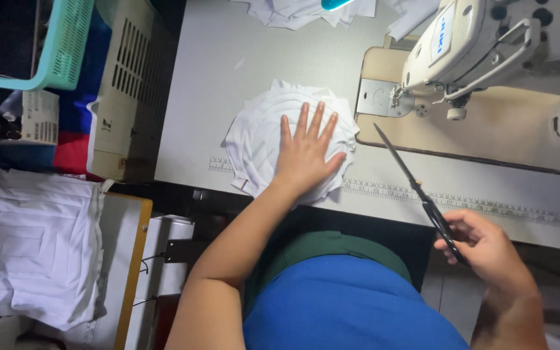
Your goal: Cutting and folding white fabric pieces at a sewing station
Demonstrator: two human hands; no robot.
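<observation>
Scissors (422,198): black, long axis diagonal, tips toward sewing machine (468,45); right hand (484,249) clasps handles. White fabric stack (260,139): on worktop (215,71); left hand (307,152) flat, fingers spread, pressing it.

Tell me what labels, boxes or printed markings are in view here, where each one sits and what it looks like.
Label plate: on the sewing machine head, top right; rectangular, white with blue print.
Small carton: far left under the teal basket; boxy, white with dark print.
Printed ruler strip: along the table's near edge; long, thin dark marks on white.
</observation>
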